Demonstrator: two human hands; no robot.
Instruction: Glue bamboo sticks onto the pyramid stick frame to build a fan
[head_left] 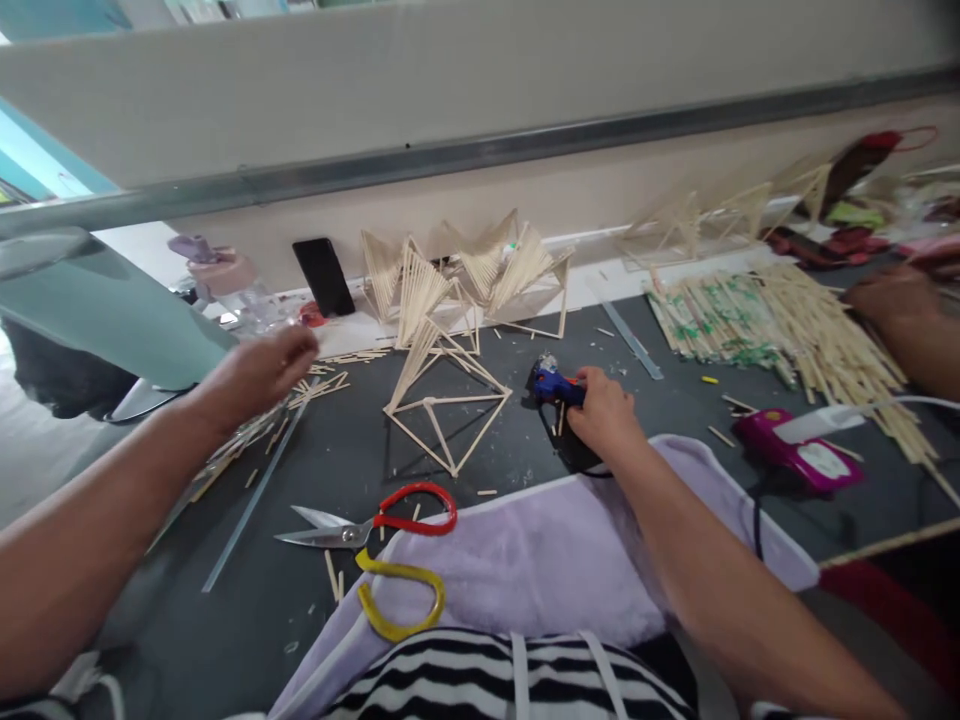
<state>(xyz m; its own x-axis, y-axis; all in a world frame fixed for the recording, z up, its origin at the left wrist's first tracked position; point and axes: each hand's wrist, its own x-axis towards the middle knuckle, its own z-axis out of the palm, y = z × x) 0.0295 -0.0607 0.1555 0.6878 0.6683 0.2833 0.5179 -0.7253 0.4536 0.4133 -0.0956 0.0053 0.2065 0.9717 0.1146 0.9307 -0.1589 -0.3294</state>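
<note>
My right hand [606, 412] is wrapped round the handle of a blue glue gun [553, 386], whose tip points up and left. Over a pile of thin sticks at the left, my left hand [277, 362] is raised with its fingers curled; whatever they hold, if anything, is too small to make out. Between my hands stands a small frame of wooden sticks [429, 402] with a fan of sticks on its left side. Neither hand touches it. Open scissors [343, 534] with one red and one yellow handle lie in front of it.
Fan-shaped stick models [491, 275] and a black phone [322, 277] stand by the wall. Packed sticks [720, 318], a magenta power adapter [814, 455] and another person's hand [896, 300] are at the right. A lilac cloth [525, 560] covers the front edge.
</note>
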